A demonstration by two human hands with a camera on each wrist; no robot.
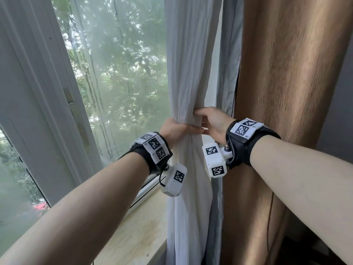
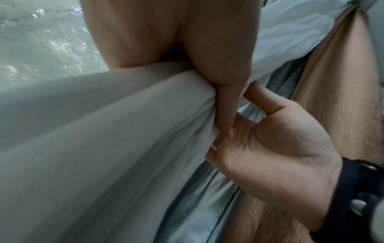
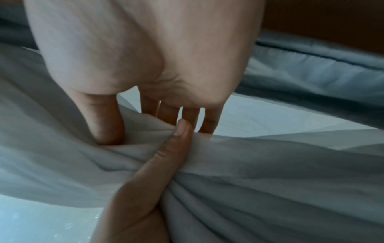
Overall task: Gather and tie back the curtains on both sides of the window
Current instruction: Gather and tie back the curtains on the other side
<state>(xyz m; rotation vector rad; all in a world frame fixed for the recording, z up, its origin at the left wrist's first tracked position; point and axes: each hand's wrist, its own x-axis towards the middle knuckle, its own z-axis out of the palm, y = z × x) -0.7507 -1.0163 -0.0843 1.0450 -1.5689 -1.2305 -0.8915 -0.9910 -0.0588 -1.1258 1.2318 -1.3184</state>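
Note:
A white sheer curtain (image 1: pixel 188 73) hangs in the middle, bunched into a narrow waist at hand height. My left hand (image 1: pixel 176 129) grips that waist from the left, its thumb (image 2: pixel 225 105) lying across the front of the folds (image 2: pixel 104 148). From the right, my right hand (image 1: pixel 210 121) holds the same waist just above, with its thumb pressed into the fabric (image 3: pixel 270 172) and its fingers (image 3: pixel 190 115) behind. The two hands touch. A brown heavy curtain (image 1: pixel 286 73) with a grey lining (image 1: pixel 229 54) hangs straight to the right. No tie-back shows in any view.
The window glass (image 1: pixel 118 64) with green trees beyond fills the left. A white frame with a handle (image 1: pixel 73 104) stands further left. A pale wooden sill (image 1: pixel 137 226) runs below. A thin black cord (image 1: pixel 270 217) hangs along the brown curtain.

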